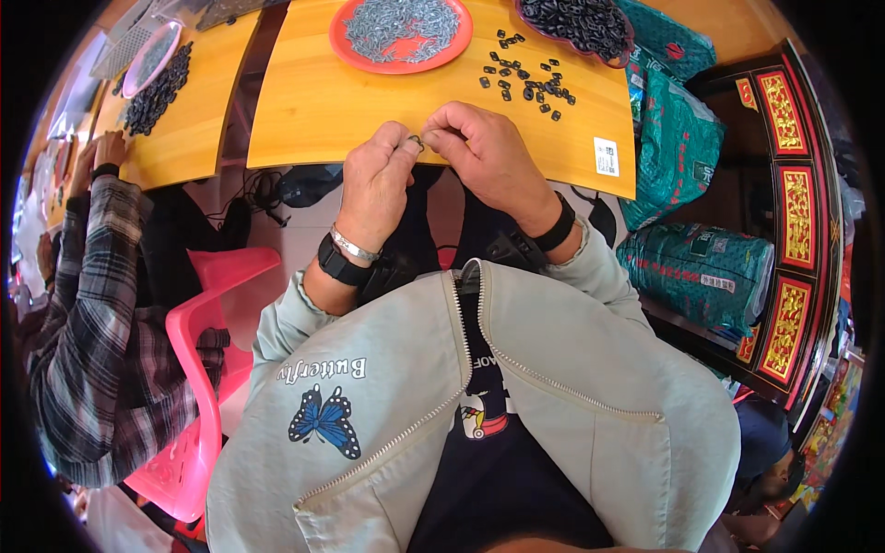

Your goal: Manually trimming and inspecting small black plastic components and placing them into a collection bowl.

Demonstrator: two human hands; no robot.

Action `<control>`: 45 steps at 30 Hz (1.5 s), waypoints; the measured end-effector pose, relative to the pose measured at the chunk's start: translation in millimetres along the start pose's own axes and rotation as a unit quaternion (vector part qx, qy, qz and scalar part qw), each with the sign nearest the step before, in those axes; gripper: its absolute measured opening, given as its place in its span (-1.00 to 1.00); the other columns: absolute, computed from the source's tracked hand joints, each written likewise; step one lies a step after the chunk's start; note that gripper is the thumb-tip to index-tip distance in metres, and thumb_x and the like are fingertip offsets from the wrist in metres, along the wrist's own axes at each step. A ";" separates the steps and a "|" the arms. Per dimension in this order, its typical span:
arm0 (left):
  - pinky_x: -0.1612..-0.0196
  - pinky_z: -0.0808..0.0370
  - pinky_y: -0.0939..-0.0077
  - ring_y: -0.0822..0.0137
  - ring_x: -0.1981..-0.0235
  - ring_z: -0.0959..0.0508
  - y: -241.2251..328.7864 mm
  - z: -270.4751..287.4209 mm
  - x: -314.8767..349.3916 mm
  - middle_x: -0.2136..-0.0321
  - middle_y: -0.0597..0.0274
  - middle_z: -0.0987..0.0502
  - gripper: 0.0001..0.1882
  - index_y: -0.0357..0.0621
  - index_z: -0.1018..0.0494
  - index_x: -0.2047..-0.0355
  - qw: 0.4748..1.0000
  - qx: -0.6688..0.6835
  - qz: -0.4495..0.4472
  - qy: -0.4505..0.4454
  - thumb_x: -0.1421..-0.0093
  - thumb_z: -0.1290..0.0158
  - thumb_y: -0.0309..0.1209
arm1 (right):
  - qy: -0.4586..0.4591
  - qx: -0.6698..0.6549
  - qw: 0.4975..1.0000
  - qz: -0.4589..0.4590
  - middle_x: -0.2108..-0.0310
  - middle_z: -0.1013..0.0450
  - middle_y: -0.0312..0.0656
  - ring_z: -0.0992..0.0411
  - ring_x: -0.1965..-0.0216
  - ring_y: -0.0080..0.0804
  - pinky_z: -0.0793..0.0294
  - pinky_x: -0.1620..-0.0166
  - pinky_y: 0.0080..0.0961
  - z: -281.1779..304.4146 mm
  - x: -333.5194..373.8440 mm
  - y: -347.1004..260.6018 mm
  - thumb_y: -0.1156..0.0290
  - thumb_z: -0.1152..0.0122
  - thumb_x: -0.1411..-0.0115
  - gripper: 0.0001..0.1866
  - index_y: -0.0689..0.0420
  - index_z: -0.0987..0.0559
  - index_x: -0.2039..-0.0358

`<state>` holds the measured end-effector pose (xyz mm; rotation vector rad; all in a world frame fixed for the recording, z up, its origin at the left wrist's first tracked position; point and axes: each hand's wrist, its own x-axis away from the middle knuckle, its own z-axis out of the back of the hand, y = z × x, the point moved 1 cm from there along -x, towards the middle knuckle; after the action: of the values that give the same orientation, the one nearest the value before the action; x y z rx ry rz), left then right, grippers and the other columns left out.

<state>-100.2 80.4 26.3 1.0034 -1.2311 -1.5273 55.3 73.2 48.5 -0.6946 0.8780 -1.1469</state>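
My left hand (376, 177) is closed, and a small dark ring-like piece (416, 141) sticks out from its fingertips. My right hand (487, 157) meets it from the other side, thumb and forefinger pinched close to the piece. Whatever that pinch holds is too small to make out. Both hands are at the near edge of the yellow table (304, 111). Beyond them stands a red plate (340, 48) of small silvery metal parts. Small black plastic pieces (529, 93) lie scattered to the right.
A reddish bowl (630, 48) heaped with black parts stands at the far right. Green plastic sacks (678, 138) sit beside the table. On the left, a person in a plaid sleeve (106, 267) works at another table with a pile of black parts (159, 101), near a pink chair (198, 341).
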 end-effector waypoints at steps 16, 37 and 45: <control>0.62 -0.24 0.62 0.52 0.70 -0.31 -5.6 -4.5 2.8 0.74 0.33 -0.31 -0.81 -0.24 -0.33 0.56 0.986 0.144 0.066 0.047 -0.17 0.12 -0.45 | 0.094 -0.012 0.995 0.009 0.55 -0.43 -0.08 -0.43 0.51 -0.23 -0.39 0.41 -0.44 -28.6 0.3 2.0 0.47 -0.09 -0.10 -0.89 0.26 -0.42 0.45; 0.55 -0.23 0.69 0.55 0.65 -0.31 -11.4 11.3 -8.4 0.69 0.38 -0.30 -0.84 -0.23 -0.32 0.50 0.975 0.215 0.014 0.061 -0.21 0.13 -0.44 | 0.068 0.375 0.917 -0.119 0.35 -0.47 -0.08 -0.45 0.30 -0.10 -0.42 0.23 -0.23 66.7 -22.3 93.1 0.32 -0.14 -0.04 -0.82 0.16 -0.54 0.40; 0.56 -0.24 0.68 0.55 0.66 -0.31 -11.9 17.5 -10.3 0.70 0.37 -0.31 -0.84 -0.25 -0.33 0.49 0.979 0.191 0.007 0.075 -0.20 0.11 -0.43 | 0.072 0.406 0.908 -0.071 0.43 -0.45 -0.04 -0.42 0.35 -0.07 -0.41 0.26 -0.21 59.0 -35.8 111.6 0.44 -0.10 -0.01 -0.89 0.19 -0.50 0.44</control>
<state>-116.0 95.8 18.1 1.3289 -1.4505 -1.2005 153.2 140.2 -7.6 0.0192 0.3950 -1.5591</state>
